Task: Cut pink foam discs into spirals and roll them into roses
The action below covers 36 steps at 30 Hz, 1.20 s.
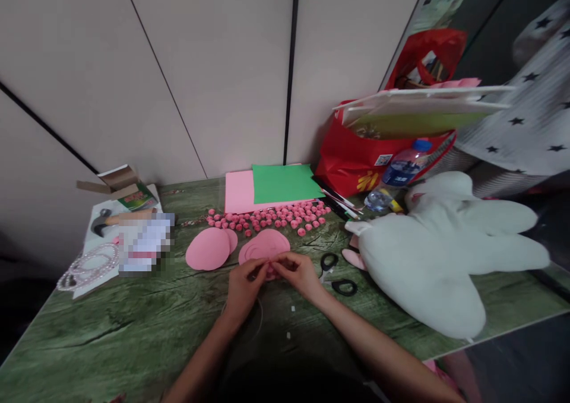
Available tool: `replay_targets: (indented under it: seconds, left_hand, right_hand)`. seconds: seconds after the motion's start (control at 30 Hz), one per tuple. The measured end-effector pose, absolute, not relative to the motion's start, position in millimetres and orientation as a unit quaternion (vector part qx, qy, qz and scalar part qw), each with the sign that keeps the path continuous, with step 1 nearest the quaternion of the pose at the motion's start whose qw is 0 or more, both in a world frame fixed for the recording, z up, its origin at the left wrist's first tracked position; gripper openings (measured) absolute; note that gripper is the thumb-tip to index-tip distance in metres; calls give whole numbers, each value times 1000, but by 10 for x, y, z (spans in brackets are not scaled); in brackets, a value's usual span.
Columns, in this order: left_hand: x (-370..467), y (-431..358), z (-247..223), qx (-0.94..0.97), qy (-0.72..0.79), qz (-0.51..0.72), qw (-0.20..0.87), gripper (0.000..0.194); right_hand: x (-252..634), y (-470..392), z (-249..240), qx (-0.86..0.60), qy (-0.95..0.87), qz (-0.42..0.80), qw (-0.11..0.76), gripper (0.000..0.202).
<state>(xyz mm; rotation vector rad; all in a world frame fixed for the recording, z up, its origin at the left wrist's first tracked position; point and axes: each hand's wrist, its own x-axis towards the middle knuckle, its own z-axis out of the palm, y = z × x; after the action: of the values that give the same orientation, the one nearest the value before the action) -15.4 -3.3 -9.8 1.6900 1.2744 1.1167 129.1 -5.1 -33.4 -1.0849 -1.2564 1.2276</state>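
My left hand (246, 285) and my right hand (301, 273) meet at the middle of the table, both with fingertips pinched together. Between them is a small pink paper piece (271, 270), mostly covered by the fingers, so its exact shape is hard to make out. Just beyond the hands lies a pile of pink paper rounds (266, 241) with curved cut lines. Plain pink paper circles (208, 250) overlap to its left. Farther back, many small rolled pink paper roses (267, 218) form a band. Scissors with black handles (344, 287) rest right of my right hand.
Green paper (285, 183) lies over pink sheets (239, 190) by the wall. At right are a white plush toy (423, 266), a water bottle (403, 164) and a red bag (341, 148). Bead strings (91, 263), a hammer (103, 220) and an opened box (116, 178) sit left.
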Motion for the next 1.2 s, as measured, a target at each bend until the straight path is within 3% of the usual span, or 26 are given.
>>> replay_targets:
  seconds: [0.2, 0.37, 0.47, 0.57, 0.8, 1.2]
  left_hand:
    - [-297, 67, 70, 606, 526, 444, 400, 23]
    - [-447, 60, 233, 580, 540, 465, 396, 25]
    - [-545, -1, 213, 592, 533, 463, 388, 23]
    - [-639, -79, 137, 582, 534, 464, 401, 22]
    - [-663, -191, 44, 509, 544, 482, 461, 27]
    - [-403, -265, 72, 564, 524, 535, 348, 18]
  right_hand:
    - [1310, -96, -271, -437, -611, 454, 479, 15]
    - [1298, -237, -113, -292, -853, 347, 257, 17]
    - [1237, -304, -83, -262, -902, 296, 175, 14]
    - [1187, -318, -57, -256, -879, 345, 208, 8]
    - [1203, -310, 77, -336, -646, 597, 336, 21]
    - [1204, -374, 79, -387, -631, 555, 379, 24]
